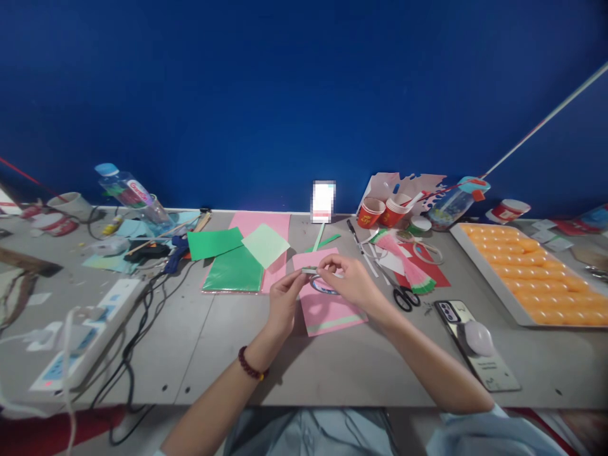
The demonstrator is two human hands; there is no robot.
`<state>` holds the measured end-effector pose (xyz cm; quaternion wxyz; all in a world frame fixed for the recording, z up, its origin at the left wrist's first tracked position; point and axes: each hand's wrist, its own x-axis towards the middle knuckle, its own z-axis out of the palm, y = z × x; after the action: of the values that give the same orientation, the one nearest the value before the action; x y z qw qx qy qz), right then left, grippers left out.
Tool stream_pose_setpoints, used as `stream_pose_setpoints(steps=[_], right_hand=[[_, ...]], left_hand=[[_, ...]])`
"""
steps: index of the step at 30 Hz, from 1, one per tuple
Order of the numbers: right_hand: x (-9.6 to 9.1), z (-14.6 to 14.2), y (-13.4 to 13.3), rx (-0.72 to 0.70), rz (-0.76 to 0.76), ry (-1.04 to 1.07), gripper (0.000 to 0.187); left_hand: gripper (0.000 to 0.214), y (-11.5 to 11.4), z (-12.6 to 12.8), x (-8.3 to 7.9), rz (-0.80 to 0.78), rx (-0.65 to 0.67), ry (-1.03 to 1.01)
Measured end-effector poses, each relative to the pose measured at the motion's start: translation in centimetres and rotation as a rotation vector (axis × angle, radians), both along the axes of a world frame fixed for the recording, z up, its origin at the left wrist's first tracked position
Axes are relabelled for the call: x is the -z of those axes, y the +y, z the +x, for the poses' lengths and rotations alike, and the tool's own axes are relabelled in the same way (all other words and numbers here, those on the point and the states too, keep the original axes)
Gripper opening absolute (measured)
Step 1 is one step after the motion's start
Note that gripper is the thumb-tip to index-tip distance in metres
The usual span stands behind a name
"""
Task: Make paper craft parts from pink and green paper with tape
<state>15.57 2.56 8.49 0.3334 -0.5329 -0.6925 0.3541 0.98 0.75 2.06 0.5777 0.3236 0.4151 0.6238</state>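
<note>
In the head view, both my hands meet near the middle of the worktop (223, 354), with one small pale green strip (308, 270) between them. The fingers of my left hand (284, 303) are pinched on its left end; those of my right hand (350, 278) are closed on its right end. Below them lies one pink sheet (327, 311), with one round roll (323, 291) on it, partly hidden by my right hand.

Taking my hands as the clock's centre, two narrow green strips (329, 241) lie toward twelve and one. At ten are one pale green square (266, 246) and two darker green pieces (237, 272). One pair of scissors (405, 298) lies just past three, one phone (494, 366) at four, and one orange-filled tray (534, 272) farther out at three. Between one and two stand red cups (370, 213); how many are nested I cannot tell.
</note>
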Motion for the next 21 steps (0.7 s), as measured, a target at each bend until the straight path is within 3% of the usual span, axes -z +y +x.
stream_pose_setpoints(steps=[21], right_hand=[[0.16, -0.10, 0.06, 0.012, 0.026, -0.004, 0.012]], left_hand=[[0.016, 0.09, 0.00, 0.34, 0.015, -0.006, -0.014]])
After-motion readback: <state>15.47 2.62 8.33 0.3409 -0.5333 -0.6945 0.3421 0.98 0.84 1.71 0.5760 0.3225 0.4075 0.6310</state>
